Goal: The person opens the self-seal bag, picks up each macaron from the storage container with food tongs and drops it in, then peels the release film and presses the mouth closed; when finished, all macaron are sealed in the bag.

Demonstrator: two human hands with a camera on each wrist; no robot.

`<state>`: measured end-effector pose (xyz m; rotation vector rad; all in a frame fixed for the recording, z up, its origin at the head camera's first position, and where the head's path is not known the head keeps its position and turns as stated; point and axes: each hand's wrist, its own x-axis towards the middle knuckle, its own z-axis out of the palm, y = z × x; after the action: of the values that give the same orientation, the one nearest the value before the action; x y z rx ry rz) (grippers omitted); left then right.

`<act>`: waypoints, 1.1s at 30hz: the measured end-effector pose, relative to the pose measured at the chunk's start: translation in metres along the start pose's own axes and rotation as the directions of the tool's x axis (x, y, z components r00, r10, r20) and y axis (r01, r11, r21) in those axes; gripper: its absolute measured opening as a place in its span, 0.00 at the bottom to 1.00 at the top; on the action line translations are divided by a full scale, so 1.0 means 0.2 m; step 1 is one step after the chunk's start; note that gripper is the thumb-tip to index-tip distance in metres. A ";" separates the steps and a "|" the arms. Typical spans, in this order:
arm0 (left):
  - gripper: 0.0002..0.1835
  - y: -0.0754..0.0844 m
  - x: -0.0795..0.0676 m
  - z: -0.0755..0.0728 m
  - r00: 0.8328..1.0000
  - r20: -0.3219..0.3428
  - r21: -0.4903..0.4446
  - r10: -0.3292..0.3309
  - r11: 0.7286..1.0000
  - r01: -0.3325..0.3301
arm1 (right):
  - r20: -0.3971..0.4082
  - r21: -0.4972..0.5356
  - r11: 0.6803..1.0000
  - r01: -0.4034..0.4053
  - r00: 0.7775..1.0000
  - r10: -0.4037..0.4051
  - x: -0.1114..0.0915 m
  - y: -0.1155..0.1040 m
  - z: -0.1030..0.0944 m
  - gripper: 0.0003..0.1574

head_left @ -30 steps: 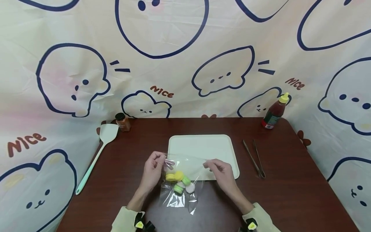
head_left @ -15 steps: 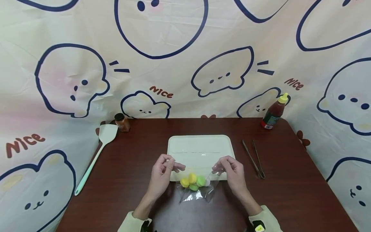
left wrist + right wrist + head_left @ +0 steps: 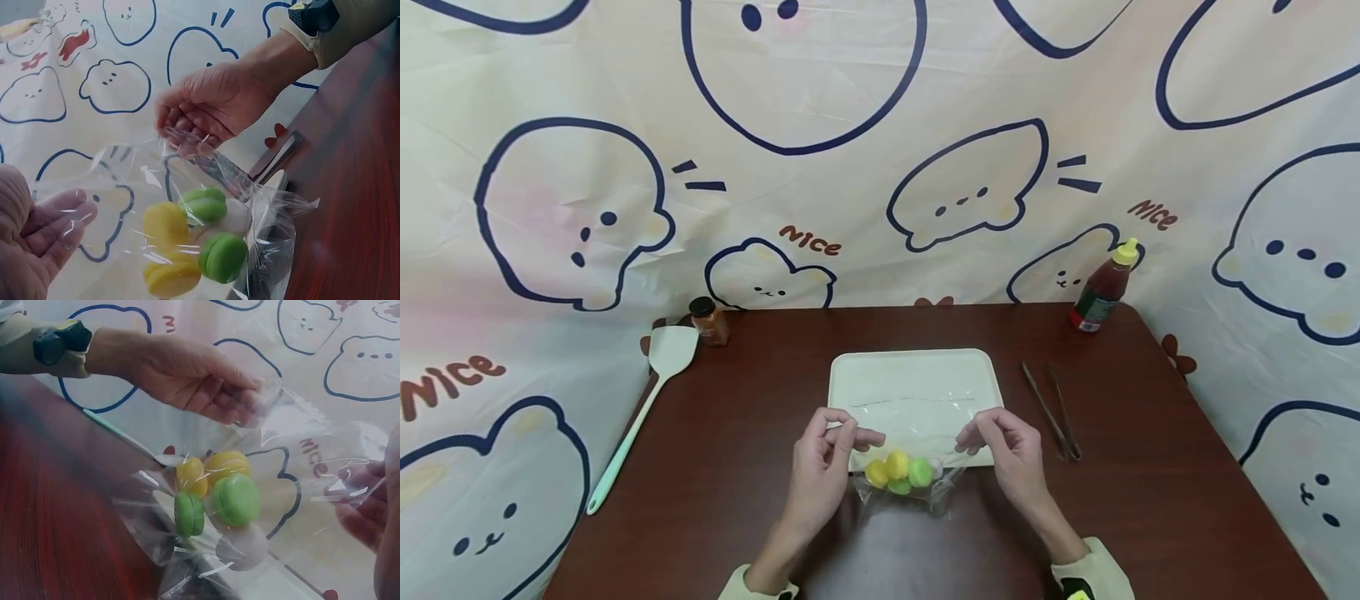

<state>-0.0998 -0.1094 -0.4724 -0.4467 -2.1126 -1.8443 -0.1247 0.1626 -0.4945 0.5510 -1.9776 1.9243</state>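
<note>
A clear plastic bag [image 3: 275,225] hangs between my two hands, over the front edge of the white tray [image 3: 917,367]. Thumb and fingers of my left hand [image 3: 822,467] pinch its left side. On the other side, my right hand [image 3: 1017,454] pinches the film too, as the right hand [image 3: 212,100] in the left wrist view shows. Inside lie yellow macarons [image 3: 228,465], green macarons [image 3: 223,257] and a pale macaron [image 3: 242,548], bunched low in the bag. Some left-hand fingers [image 3: 65,234] show through the transparent film.
To the right of the tray lie metal tongs [image 3: 1056,417]. A red sauce bottle [image 3: 1103,287] with a yellow cap stands at the back right. On the left are a pale green-handled spatula [image 3: 640,417] and a small black-lidded spice jar [image 3: 710,322]. A patterned cloth [image 3: 850,192] hangs behind the brown table.
Both hands have moved a little right and lower. The bag has tipped so its upper part stretches away over the tray, and the macarons have shifted right and bunched together.
</note>
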 end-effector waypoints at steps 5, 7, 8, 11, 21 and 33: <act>0.03 -0.01 0.02 0.01 0.999 -0.022 -0.062 0.049 0.997 -0.050 | 0.002 0.079 0.995 0.062 0.998 -0.062 0.01 0.00 -0.01 0.15; 0.03 -0.01 0.03 0.01 0.998 -0.030 -0.107 0.053 0.993 -0.056 | 0.012 0.097 0.993 0.063 0.998 -0.064 0.01 0.00 -0.01 0.15; 0.03 -0.02 0.03 0.01 0.998 -0.037 -0.125 0.050 0.991 -0.054 | 0.020 0.096 0.994 0.060 0.998 -0.062 0.01 0.00 0.00 0.15; 0.03 -0.02 0.04 0.02 0.997 -0.061 -0.156 0.048 0.986 -0.057 | 0.050 0.071 0.995 0.064 0.996 -0.068 0.01 0.00 0.00 0.16; 0.04 -0.06 0.04 0.04 0.996 -0.068 -0.052 0.054 0.997 -0.057 | 0.019 0.003 1.000 0.018 1.000 -0.018 0.02 0.03 0.02 0.16; 0.15 -0.13 0.06 0.04 0.997 -0.078 -0.130 -0.007 0.992 -0.003 | -0.004 0.048 0.994 -0.096 0.995 0.096 0.03 0.08 0.04 0.17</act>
<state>-0.1221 -0.1051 -0.4904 -0.3950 -1.9513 -1.9750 -0.1375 0.1555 -0.5057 0.4695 -1.9926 2.0330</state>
